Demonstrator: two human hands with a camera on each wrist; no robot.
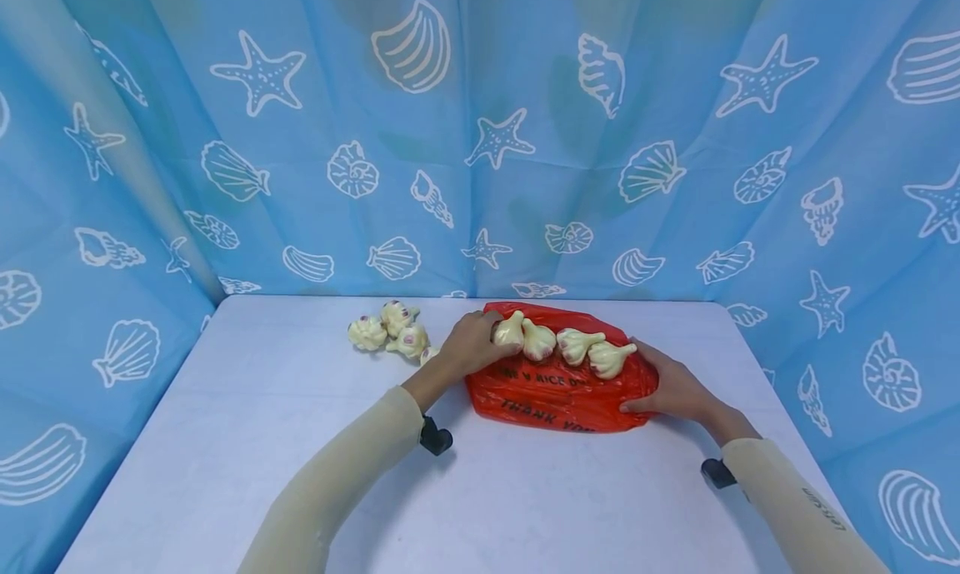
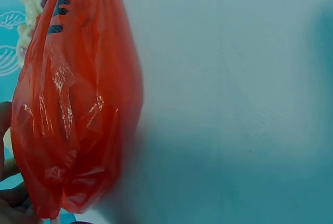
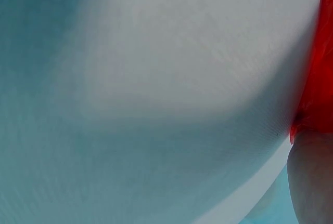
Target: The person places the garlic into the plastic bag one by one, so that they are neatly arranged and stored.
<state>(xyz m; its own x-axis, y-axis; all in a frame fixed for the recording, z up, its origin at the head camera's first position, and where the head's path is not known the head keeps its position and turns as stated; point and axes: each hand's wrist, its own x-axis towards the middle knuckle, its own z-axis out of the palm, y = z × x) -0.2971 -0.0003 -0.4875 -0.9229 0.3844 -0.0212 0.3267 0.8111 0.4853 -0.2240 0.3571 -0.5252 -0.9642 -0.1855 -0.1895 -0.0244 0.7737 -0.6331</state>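
Bracing the red bag [image 1: 558, 420] between them, the left hand [image 1: 469, 343] pinches the nearest garlic bulb [image 1: 508, 329] on top and the right hand [image 1: 677, 385] grips the bag's other end, apparently to keep the three bulbs [image 1: 573, 346] between the hands steady.

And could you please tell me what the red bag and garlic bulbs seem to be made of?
The red bag looks like thin, glossy plastic, given its creases and highlights. The garlic bulbs have a smooth sheen, suggesting moulded plastic, though they could be real.

Glossy, crinkled plastic bag [image 1: 562, 399].
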